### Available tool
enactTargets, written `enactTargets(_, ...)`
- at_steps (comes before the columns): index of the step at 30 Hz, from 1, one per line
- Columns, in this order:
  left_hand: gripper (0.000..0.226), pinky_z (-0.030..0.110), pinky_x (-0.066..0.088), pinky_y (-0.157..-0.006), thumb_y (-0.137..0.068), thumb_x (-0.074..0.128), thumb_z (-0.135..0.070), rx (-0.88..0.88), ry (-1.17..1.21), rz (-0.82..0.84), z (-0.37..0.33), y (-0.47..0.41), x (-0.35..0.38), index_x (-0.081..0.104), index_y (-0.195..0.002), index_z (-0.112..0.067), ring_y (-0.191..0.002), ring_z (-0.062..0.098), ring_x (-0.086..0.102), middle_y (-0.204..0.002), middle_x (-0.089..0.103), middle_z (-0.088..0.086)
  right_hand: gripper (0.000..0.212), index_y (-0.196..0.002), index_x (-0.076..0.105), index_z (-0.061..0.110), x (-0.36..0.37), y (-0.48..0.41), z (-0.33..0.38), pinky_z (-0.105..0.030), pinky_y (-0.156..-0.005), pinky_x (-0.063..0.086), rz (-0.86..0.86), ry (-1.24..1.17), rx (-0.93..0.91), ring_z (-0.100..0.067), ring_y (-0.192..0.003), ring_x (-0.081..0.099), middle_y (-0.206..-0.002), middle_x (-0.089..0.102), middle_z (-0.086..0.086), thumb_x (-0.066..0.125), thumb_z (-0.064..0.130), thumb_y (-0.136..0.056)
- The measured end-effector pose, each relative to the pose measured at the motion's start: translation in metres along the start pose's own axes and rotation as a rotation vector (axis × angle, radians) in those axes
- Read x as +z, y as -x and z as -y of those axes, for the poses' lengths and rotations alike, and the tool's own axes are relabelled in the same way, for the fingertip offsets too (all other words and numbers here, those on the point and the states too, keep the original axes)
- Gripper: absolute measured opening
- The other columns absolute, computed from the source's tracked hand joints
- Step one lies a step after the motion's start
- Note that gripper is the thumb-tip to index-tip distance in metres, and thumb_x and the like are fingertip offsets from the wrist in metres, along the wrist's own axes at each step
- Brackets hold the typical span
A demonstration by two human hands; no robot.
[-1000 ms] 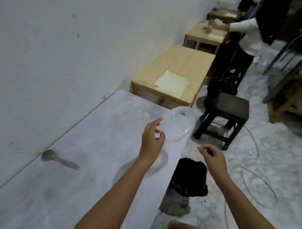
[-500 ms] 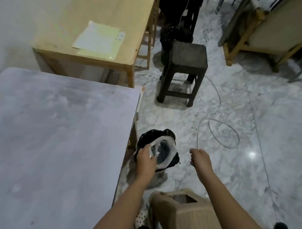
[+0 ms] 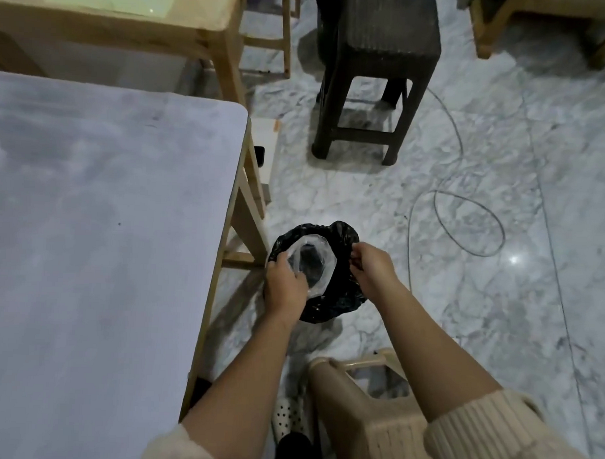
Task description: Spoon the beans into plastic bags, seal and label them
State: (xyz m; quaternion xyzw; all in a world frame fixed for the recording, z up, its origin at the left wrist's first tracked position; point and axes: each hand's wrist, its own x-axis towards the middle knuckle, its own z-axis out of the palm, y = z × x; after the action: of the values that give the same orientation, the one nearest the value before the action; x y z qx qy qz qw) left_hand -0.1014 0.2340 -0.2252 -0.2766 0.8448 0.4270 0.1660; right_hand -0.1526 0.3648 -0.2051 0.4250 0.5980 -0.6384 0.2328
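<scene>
Past the beige stool (image 3: 373, 431), the left hand (image 3: 285, 287) grips the clear bag (image 3: 327, 268) by its mouth over the black sack (image 3: 343, 301) on the floor (image 3: 496, 322), right hand (image 3: 371, 267) pinching the sack's rim; beans unseen, presumably inside; hold both mouths wide; table leg (image 3: 247, 210) crowds the left, open floor right toward the cable (image 3: 466, 200).

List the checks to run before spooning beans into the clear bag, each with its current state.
1. Mouth of clear bag open: ok.
2. Grip of left hand on clear bag: ok.
3. Pinch of right hand on black bag rim: ok.
4. Sight of beans inside black bag: cannot tell.
5. A spoon in hand: not ok, none in view.
</scene>
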Motion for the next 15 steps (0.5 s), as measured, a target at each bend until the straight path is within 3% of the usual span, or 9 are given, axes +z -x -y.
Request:
enactTargets(2,0.047,0.037,0.042,-0.089,-0.095,0.051,-0.018,-0.008,-0.03,0.028,0.0,-0.006,0.006,0.038,-0.139,-0.01,-0.117,0.033,0.049,-0.136,0.042,0.016,0.014,-0.091,0.057,0.005,0.001,-0.005,0.003,-0.038,-0.095,0.045,0.004,0.051,0.004,-0.019,-0.082,0.048,-0.078,0.05,-0.006,0.05,0.017,-0.092)
enactTargets(8,0.046,0.035,0.04,-0.093,-0.094,0.051,-0.021,-0.004,-0.073,0.038,0.005,-0.012,0.013,0.041,-0.138,-0.01,-0.119,0.032,0.046,-0.135,0.042,0.015,0.013,-0.098,0.052,0.014,0.005,-0.013,0.003,-0.03,-0.077,0.039,0.044,0.148,-0.02,-0.013,-0.073,0.046,-0.082,0.05,0.001,0.05,0.024,-0.092)
enactTargets(12,0.045,0.036,0.041,-0.093,-0.095,0.05,-0.019,0.008,-0.105,0.047,0.004,-0.009,0.01,0.041,-0.137,-0.006,-0.119,0.03,0.046,-0.135,0.042,0.014,0.016,-0.079,0.055,0.014,0.004,-0.007,0.001,-0.033,-0.077,0.039,0.046,0.255,-0.075,-0.015,-0.072,0.047,-0.076,0.05,0.0,0.049,0.021,-0.092)
enactTargets(15,0.043,0.038,0.043,-0.092,-0.094,0.05,-0.019,0.029,-0.123,0.056,-0.004,-0.002,0.001,0.043,-0.135,-0.006,-0.116,0.031,0.048,-0.133,0.044,0.015,0.023,-0.067,0.049,0.018,0.002,0.001,0.002,-0.028,-0.063,0.035,0.058,0.314,-0.123,-0.015,-0.061,0.04,-0.066,0.044,0.001,0.049,0.019,-0.09)
